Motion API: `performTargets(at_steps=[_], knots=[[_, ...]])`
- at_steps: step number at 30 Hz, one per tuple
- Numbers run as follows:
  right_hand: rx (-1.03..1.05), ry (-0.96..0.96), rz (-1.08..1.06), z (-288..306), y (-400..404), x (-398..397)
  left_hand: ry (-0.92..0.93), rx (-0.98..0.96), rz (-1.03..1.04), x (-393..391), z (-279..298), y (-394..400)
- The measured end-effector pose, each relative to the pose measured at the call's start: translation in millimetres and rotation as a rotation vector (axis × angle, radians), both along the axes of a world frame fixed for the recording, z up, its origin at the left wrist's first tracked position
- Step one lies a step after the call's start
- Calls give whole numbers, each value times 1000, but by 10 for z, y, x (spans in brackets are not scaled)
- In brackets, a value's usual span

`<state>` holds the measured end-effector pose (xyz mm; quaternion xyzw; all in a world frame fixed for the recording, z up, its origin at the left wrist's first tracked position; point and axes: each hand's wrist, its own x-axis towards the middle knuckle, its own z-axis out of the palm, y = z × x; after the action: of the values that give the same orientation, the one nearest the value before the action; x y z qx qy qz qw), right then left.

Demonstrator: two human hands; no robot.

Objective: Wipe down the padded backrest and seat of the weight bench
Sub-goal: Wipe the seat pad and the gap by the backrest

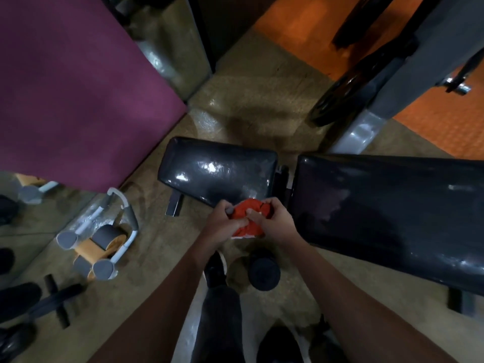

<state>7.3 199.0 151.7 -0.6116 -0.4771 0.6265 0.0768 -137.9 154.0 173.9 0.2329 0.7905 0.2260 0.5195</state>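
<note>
The weight bench lies across the middle of the view. Its short black padded seat [217,170] is on the left, and the long black backrest [387,213] runs off to the right; both are glossy. A narrow gap with the metal hinge separates them. Just in front of that gap, at the seat's near edge, I hold a bunched orange-red cloth [248,218]. My left hand [226,224] grips its left side and my right hand [273,222] grips its right side. The cloth is above the floor, not pressed on either pad.
A maroon panel [73,82] fills the upper left. A grey and orange ab roller frame [102,242] sits on the floor at left, with dark dumbbells [52,302] below it. A black round weight [263,271] lies under my hands. Machine frames and orange matting [440,119] stand at upper right.
</note>
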Motion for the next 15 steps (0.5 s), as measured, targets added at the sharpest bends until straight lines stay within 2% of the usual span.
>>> performTargets(at_steps=[3, 6, 12, 15], knots=[[-54, 16, 16, -283, -298, 253, -93, 31, 105, 190, -214, -390], [-132, -54, 81, -565, -535, 480, -211, -23, 146, 306, -480, -688], [-221, -36, -15, -1570, -979, 849, 28, -97, -101, 547, -1189, -933], [-213, -69, -9, -1747, -1075, 904, 121, -81, -196, 654, -1488, -1029]])
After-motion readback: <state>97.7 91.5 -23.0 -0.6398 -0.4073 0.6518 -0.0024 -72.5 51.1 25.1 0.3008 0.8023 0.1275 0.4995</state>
